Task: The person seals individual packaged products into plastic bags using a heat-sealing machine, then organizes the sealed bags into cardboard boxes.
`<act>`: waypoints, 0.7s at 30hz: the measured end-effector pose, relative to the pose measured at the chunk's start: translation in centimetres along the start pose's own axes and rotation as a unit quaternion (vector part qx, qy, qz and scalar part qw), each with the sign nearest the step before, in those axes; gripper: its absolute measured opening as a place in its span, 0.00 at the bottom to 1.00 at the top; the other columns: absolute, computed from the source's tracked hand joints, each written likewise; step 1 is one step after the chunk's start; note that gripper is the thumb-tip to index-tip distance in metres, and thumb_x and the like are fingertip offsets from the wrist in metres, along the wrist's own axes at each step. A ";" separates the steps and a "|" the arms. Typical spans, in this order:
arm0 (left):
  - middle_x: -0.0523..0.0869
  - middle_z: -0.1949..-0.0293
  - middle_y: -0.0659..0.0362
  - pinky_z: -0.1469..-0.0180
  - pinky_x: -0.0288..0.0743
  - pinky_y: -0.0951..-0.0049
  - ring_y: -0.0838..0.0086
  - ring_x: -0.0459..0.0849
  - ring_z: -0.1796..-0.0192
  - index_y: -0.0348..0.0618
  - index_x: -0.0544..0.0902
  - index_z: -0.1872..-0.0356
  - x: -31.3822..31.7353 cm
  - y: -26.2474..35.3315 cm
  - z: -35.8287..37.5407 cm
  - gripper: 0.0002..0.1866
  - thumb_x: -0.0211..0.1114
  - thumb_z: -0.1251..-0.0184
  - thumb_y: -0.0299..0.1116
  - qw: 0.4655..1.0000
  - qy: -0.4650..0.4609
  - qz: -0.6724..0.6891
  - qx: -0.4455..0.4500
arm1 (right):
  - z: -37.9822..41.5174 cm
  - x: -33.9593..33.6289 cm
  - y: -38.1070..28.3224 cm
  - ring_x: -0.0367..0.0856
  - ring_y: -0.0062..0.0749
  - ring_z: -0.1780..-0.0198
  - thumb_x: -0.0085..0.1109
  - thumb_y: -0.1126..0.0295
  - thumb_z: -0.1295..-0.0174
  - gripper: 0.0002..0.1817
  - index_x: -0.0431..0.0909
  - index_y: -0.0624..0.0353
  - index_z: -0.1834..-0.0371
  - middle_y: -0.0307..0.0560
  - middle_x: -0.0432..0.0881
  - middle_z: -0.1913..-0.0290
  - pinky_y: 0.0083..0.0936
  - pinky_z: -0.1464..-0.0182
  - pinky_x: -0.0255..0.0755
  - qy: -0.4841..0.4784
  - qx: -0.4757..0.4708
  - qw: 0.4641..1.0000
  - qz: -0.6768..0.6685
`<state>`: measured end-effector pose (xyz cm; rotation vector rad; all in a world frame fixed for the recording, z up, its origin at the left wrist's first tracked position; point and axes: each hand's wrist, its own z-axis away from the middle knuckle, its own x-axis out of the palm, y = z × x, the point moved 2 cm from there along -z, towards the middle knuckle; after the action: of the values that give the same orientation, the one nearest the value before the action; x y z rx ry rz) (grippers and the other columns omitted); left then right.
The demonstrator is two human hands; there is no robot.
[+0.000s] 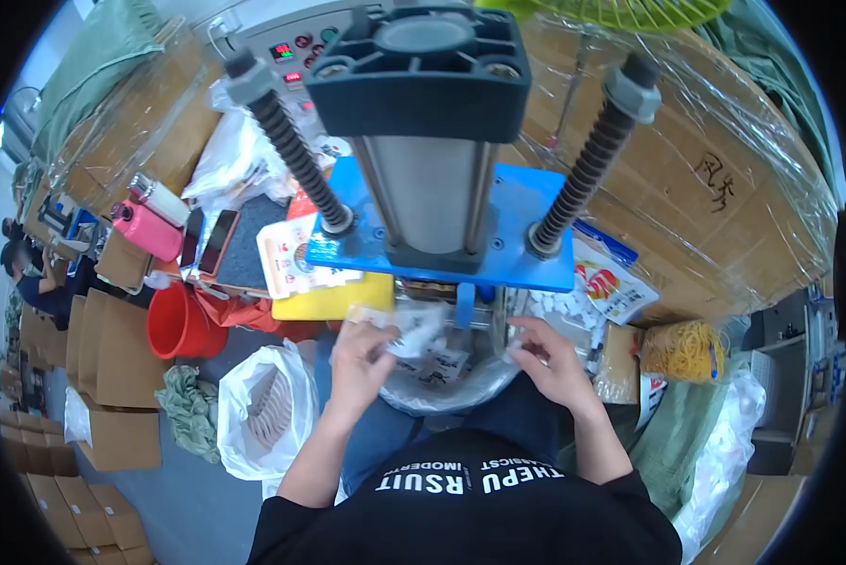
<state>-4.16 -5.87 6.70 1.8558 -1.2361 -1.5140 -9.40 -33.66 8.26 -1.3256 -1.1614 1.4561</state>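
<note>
We observe the left hand closed around a small clear plastic packet with dark print, gripped between thumb and fingers and held just below the front edge of the blue metal press plate. The right hand is close beside it, fingers curled narrowly; it appears to pinch the edge of a thin clear film, though blur prevents us from confirming the grip. Between and beneath both hands sits a clear plastic bag holding more printed packets, resting on the person's lap.

Directly above the hands rises the grey pneumatic cylinder with a dark blue cap, flanked by two black ribbed guide posts. A flat yellow board lies just beyond the left hand. Further out on the left-hand side we note a red plastic bucket and a white plastic bag of stacked pale pieces on the floor. Out past the right hand lies a heap of yellow rubber bands, well apart from it
</note>
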 end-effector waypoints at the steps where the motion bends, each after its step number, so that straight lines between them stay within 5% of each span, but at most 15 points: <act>1: 0.81 0.74 0.59 0.62 0.69 0.73 0.70 0.73 0.70 0.37 0.86 0.66 0.7 1.0 0.4 0.13 0.64 0.58 0.19 0.999 -0.029 0.038 -0.004 | -0.8 -0.1 -1.8 0.81 0.26 0.63 0.56 0.80 0.37 0.16 0.74 0.63 0.45 0.43 0.82 0.62 0.22 0.61 0.75 0.002 0.007 1.000 0.003; 3: 0.81 0.74 0.60 0.63 0.68 0.73 0.71 0.73 0.68 0.37 0.86 0.67 1.5 2.3 0.9 0.11 0.65 0.56 0.20 0.993 -0.079 0.086 -0.033 | -2.1 0.3 -4.8 0.80 0.30 0.61 0.57 0.78 0.38 0.16 0.76 0.63 0.47 0.45 0.81 0.63 0.25 0.59 0.74 -0.046 -0.174 0.973 0.143; 6: 0.81 0.74 0.62 0.68 0.65 0.76 0.80 0.73 0.69 0.35 0.85 0.68 2.0 3.1 1.6 0.05 0.70 0.44 0.26 0.957 -0.172 0.204 -0.118 | -3.2 1.9 -3.5 0.80 0.36 0.61 0.58 0.76 0.39 0.15 0.78 0.62 0.48 0.49 0.81 0.62 0.27 0.59 0.73 -0.072 -0.234 0.960 0.138; 8: 0.85 0.71 0.62 0.70 0.68 0.81 0.85 0.76 0.71 0.33 0.85 0.67 2.9 2.0 3.3 0.06 0.69 0.39 0.27 0.886 -0.218 0.321 -0.255 | -2.1 3.2 -2.1 0.79 0.30 0.61 0.59 0.75 0.38 0.17 0.76 0.61 0.45 0.46 0.80 0.60 0.25 0.58 0.73 -0.056 -0.223 0.964 0.131; 10: 0.86 0.69 0.60 0.67 0.72 0.81 0.83 0.79 0.70 0.32 0.86 0.67 4.0 1.4 3.8 0.06 0.69 0.39 0.27 0.858 -0.191 0.370 -0.300 | -1.4 3.9 -0.3 0.78 0.23 0.60 0.58 0.75 0.37 0.18 0.75 0.61 0.42 0.43 0.79 0.59 0.21 0.58 0.72 -0.014 0.007 1.000 -0.013; 13: 0.88 0.62 0.54 0.59 0.80 0.76 0.76 0.86 0.64 0.29 0.84 0.59 5.3 -0.7 3.1 0.09 0.67 0.38 0.25 0.807 -0.124 0.459 -0.350 | -1.3 2.4 1.4 0.77 0.19 0.62 0.57 0.76 0.36 0.19 0.73 0.62 0.41 0.41 0.79 0.60 0.17 0.60 0.72 0.051 0.018 0.998 -0.040; 16: 0.88 0.61 0.52 0.56 0.80 0.72 0.72 0.87 0.61 0.29 0.83 0.57 5.9 -2.7 0.0 0.11 0.66 0.38 0.25 0.801 -0.084 0.470 -0.361 | -0.8 -1.2 1.4 0.78 0.20 0.66 0.58 0.75 0.37 0.15 0.77 0.64 0.47 0.41 0.82 0.63 0.19 0.61 0.73 0.091 -0.014 0.991 0.094; 21: 0.87 0.62 0.53 0.55 0.79 0.69 0.70 0.86 0.61 0.30 0.84 0.60 7.2 -3.8 -1.5 0.11 0.69 0.41 0.28 0.806 -0.045 0.429 -0.404 | -0.8 -2.9 2.2 0.78 0.42 0.51 0.59 0.80 0.45 0.16 0.79 0.63 0.51 0.52 0.77 0.52 0.28 0.53 0.74 0.137 -0.046 0.960 0.241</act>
<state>-1.44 -10.31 0.28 0.5311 -0.9881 -1.2596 -8.29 -36.89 6.77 -1.9043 -0.7608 1.4951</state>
